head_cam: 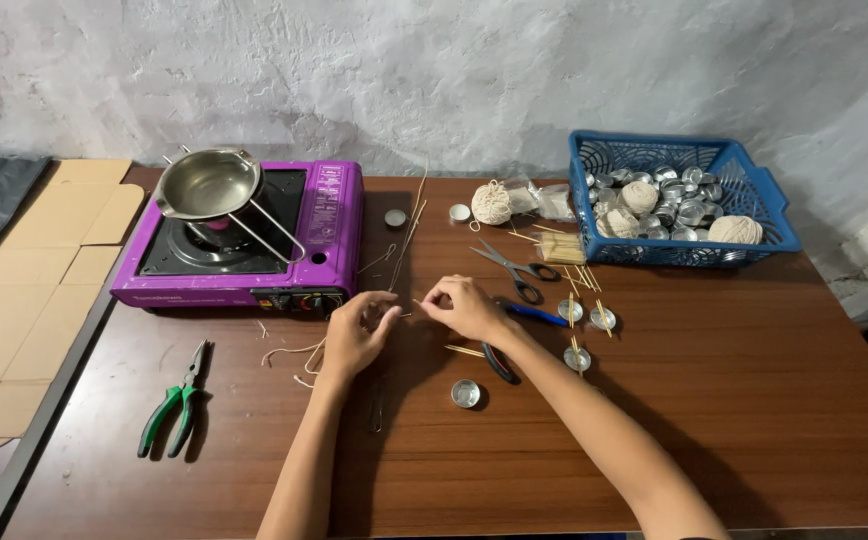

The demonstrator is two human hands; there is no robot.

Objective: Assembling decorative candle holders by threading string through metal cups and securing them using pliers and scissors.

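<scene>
At frame centre my left hand [357, 335] and right hand [466, 308] pinch a thin pale string [406, 312] between them. Three small round metal cups [586, 325] already carry sticks; one empty metal cup [465, 393] waits.

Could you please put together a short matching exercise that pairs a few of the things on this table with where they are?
Things:
1. green-handled pliers
2. metal pot
3. blue basket
4. scissors

Places:
A. on the purple stove
B. at the table's far right, holding small metal cups and twine balls
C. near the table's left edge, in front of the stove
D. just beyond the right hand, left of the basket

Pairs: 1-C, 2-A, 3-B, 4-D
</scene>
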